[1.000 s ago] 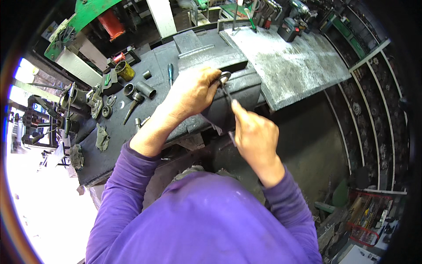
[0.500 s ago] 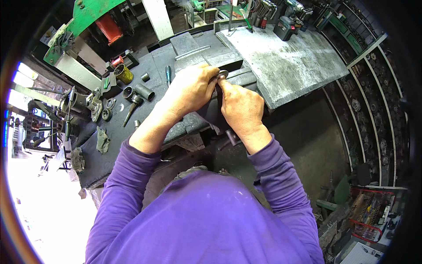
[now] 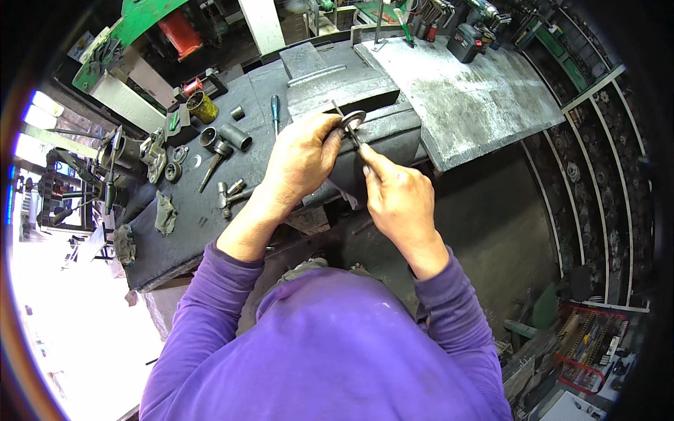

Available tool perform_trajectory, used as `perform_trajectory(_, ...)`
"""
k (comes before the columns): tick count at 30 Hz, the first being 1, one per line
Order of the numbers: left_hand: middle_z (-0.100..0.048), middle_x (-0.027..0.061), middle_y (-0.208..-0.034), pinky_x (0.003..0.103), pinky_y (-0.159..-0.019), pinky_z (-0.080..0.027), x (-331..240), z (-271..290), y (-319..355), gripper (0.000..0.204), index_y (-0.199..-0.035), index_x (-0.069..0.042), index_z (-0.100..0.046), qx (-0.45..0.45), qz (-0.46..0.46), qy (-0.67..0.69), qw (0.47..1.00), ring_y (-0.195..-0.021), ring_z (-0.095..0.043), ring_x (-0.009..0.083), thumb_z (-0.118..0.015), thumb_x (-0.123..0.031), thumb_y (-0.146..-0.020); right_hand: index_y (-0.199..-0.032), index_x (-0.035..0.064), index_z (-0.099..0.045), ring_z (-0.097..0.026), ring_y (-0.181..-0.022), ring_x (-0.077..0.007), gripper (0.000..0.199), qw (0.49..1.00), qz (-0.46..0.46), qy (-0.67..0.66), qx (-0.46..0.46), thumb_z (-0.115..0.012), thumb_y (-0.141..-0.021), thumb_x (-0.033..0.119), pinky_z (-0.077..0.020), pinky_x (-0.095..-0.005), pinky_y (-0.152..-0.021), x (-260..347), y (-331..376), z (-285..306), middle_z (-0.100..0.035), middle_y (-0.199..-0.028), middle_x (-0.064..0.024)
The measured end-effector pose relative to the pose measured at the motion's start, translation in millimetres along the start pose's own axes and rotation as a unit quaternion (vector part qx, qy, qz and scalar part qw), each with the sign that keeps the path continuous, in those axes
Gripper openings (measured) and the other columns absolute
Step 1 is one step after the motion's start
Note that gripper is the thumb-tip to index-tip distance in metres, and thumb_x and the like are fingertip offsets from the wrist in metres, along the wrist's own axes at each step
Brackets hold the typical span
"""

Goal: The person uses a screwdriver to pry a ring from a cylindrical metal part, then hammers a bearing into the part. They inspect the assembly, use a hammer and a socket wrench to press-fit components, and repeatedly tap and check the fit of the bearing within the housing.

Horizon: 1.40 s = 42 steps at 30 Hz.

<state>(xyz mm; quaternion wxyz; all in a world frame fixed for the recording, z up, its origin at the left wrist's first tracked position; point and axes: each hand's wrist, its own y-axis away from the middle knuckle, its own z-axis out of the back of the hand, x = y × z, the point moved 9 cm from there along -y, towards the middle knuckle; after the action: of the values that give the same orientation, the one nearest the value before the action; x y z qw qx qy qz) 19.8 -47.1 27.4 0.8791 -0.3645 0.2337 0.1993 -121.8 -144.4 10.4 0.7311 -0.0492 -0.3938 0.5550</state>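
Observation:
Above the large dark bench vise (image 3: 379, 140), my left hand (image 3: 298, 158) pinches a round metal ring (image 3: 362, 117) by its near side, between thumb and fingers. My right hand (image 3: 404, 200) grips a thin dark rod-shaped tool (image 3: 337, 107), its index finger stretched along it. The tool passes through or across the ring, with its far end showing beyond; which of the two I cannot tell. A screwdriver (image 3: 275, 109) with a teal handle lies on the bench left of the vise. Beside my left forearm, a hammer (image 3: 225, 199) is partly hidden.
On the dark bench (image 3: 246, 91) at left are metal tubes (image 3: 235, 137), a yellow can (image 3: 202, 107), a grey rag (image 3: 166, 214) and several machine parts. A pale metal-topped table (image 3: 470, 105) adjoins at right, with a cordless drill (image 3: 465, 43). Parts shelves (image 3: 597, 182) line the right side.
My right hand has drawn back toward me and to the right, so more of the rod-shaped tool and ring shows. The view has shifted slightly, and the hammer has come into sight.

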Motion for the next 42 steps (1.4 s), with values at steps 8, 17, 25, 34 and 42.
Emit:
perform_trajectory(8,-0.076,0.0184,-0.104,0.044,-0.086,-0.059,4.0,-3.6,0.7,0.020,-0.113,-0.001,-0.074,-0.037,-0.007,0.015,0.999,-0.098,-0.074,0.0391,-0.076,-0.012,-0.095,-0.124,0.0088,-0.076,-0.075,-0.074,-0.0377,0.027,0.999,-0.025,-0.016,0.028,-0.067,-0.099,0.017,-0.0588,-0.0472,-0.065,-3.6,4.7,-6.6,-0.075,-0.081,-0.0193)
perform_trajectory(17,-0.075,0.0199,-0.100,0.044,-0.081,-0.059,0.6,0.2,-8.0,0.018,-0.110,-0.001,-0.074,-0.021,-0.021,-0.004,1.000,-0.092,-0.074,0.0400,-0.076,-0.011,-0.095,-0.122,0.0101,-0.078,-0.073,-0.067,-0.0358,0.027,0.999,-0.009,0.052,-0.006,-0.066,-0.098,0.016,-0.0563,-0.0485,-0.059,24.0,-26.5,7.8,-0.074,-0.077,-0.0148)
perform_trajectory(25,-0.077,0.0223,-0.102,0.042,-0.083,-0.060,-1.7,-1.0,-14.0,0.022,-0.114,0.001,-0.076,0.005,-0.019,-0.020,1.000,-0.094,-0.076,0.0406,-0.076,-0.009,-0.095,-0.123,0.0087,-0.077,-0.073,-0.069,-0.0339,0.027,0.994,0.023,0.102,-0.026,-0.068,-0.098,0.012,-0.0567,-0.0449,-0.061,31.2,-26.3,13.5,-0.075,-0.082,-0.0136)
perform_trajectory(34,-0.076,0.0217,-0.101,0.043,-0.082,-0.059,-8.6,-0.6,-18.0,0.020,-0.112,0.000,-0.076,0.014,-0.046,-0.033,0.998,-0.094,-0.075,0.0408,-0.077,-0.009,-0.094,-0.122,0.0076,-0.077,-0.073,-0.070,-0.0364,0.026,0.997,-0.013,0.078,0.009,-0.069,-0.097,0.012,-0.0568,-0.0461,-0.061,18.3,-21.0,4.2,-0.075,-0.082,-0.0159)
perform_trajectory(42,-0.073,0.0226,-0.099,0.045,-0.082,-0.057,-11.3,-2.8,-27.4,0.018,-0.110,0.000,-0.074,0.039,-0.050,-0.036,0.997,-0.093,-0.072,0.0428,-0.075,-0.010,-0.095,-0.122,0.0098,-0.078,-0.072,-0.064,-0.0301,0.035,0.991,-0.010,0.132,0.031,-0.069,-0.089,0.011,-0.0573,-0.0433,-0.058,14.0,-15.2,3.1,-0.072,-0.074,-0.0098)
